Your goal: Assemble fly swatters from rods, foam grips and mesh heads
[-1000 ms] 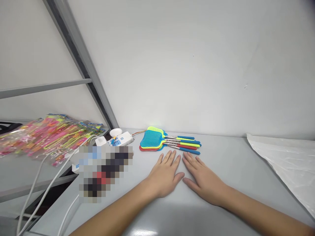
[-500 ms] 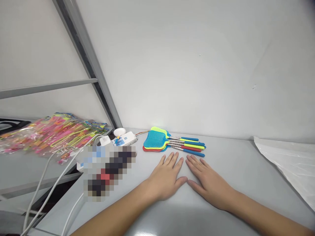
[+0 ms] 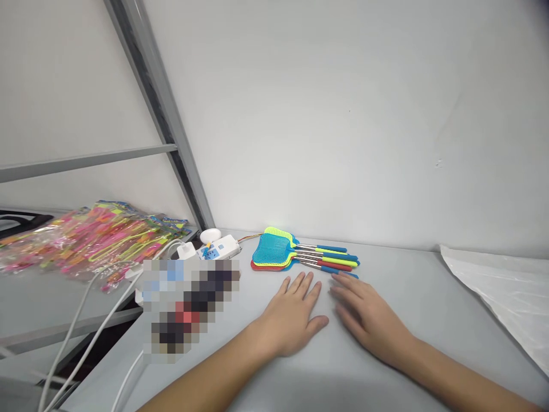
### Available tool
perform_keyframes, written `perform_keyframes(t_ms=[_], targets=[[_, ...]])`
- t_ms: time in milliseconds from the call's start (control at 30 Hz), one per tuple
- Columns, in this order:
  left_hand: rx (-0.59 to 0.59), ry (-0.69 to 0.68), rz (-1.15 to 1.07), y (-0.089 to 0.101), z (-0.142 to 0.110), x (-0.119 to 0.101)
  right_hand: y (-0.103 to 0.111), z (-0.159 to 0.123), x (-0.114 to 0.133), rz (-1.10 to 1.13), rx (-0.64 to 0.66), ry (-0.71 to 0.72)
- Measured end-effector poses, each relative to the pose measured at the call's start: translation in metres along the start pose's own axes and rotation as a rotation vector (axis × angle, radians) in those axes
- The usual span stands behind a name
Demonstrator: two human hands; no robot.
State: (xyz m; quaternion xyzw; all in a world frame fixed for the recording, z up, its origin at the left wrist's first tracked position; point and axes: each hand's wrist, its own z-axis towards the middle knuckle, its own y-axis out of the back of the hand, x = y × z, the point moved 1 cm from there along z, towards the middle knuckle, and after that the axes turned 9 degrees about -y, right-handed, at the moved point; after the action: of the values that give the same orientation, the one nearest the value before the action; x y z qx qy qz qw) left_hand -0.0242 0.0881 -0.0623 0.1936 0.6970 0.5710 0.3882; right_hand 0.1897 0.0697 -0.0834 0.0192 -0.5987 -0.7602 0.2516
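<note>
Several fly swatters (image 3: 274, 250) in blue, yellow and red lie stacked near the wall, their heads to the left and their handles to the right. My left hand (image 3: 294, 320) rests palm down on the grey table (image 3: 326, 372), just in front of the swatter heads, with fingers spread. Beside it, my right hand (image 3: 369, 315) is tilted and looks slightly raised, its fingers loosely apart. Its fingertips are close to the nearest blue handle; whether they touch it I cannot tell. Nothing is held in either hand.
At left stand a white power strip (image 3: 221, 249), white cables (image 3: 92, 326) and a blurred-out dark object (image 3: 193, 303). Bagged colourful items (image 3: 115, 234) lie on a neighbouring surface behind a metal frame (image 3: 158, 103). White sheeting (image 3: 493, 286) covers the right side.
My right hand has tilted and lifted a little off the table, its fingers curling slightly. My left hand stays flat. The whole view has shifted slightly downward.
</note>
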Motion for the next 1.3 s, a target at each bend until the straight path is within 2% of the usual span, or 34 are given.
perform_keyframes(t_ms=[167, 333, 433, 533, 633, 700, 833, 900, 967, 1033, 1100, 1200, 1300], targets=[[0.009, -0.005, -0.011, 0.004, -0.001, 0.0, 0.015, 0.038, -0.017, -0.075, -0.151, -0.065], [0.002, -0.021, -0.008, 0.001, -0.002, 0.005, 0.013, 0.08, -0.046, -0.165, -0.076, -0.079], [-0.051, -0.064, 0.008, 0.0, -0.003, 0.008, 0.009, 0.09, -0.053, -0.166, -0.054, -0.057], [-0.142, -0.127, 0.05, 0.007, -0.003, 0.005, 0.009, 0.092, -0.053, -0.134, -0.085, -0.082], [-0.347, -0.206, 0.125, 0.021, -0.006, -0.001, 0.017, 0.087, -0.051, -0.074, -0.146, -0.168], [-0.554, -0.201, 0.209, 0.033, -0.011, -0.002, 0.027, 0.078, -0.049, -0.049, -0.175, -0.216], [-1.068, 0.028, 0.334, 0.057, -0.025, 0.011, 0.045, 0.038, -0.044, -0.028, -0.199, -0.228], [-1.197, 0.126, 0.237, 0.067, -0.028, 0.021, 0.047, 0.014, -0.044, -0.023, -0.2, -0.211], [-1.099, 0.174, -0.035, 0.07, -0.026, 0.031, 0.044, -0.008, -0.044, -0.007, -0.199, -0.213], [-0.89, 0.232, -0.3, 0.066, -0.02, 0.036, 0.037, -0.024, -0.045, 0.011, -0.19, -0.228], [-0.764, 0.287, -0.444, 0.056, -0.014, 0.034, 0.031, -0.034, -0.045, 0.016, -0.146, -0.232], [-0.772, 0.311, -0.59, 0.04, -0.007, 0.025, 0.029, -0.039, -0.044, -0.022, -0.091, -0.188], [-0.76, 0.297, -0.756, 0.027, -0.002, 0.016, 0.032, -0.037, -0.042, -0.117, -0.108, -0.113]])
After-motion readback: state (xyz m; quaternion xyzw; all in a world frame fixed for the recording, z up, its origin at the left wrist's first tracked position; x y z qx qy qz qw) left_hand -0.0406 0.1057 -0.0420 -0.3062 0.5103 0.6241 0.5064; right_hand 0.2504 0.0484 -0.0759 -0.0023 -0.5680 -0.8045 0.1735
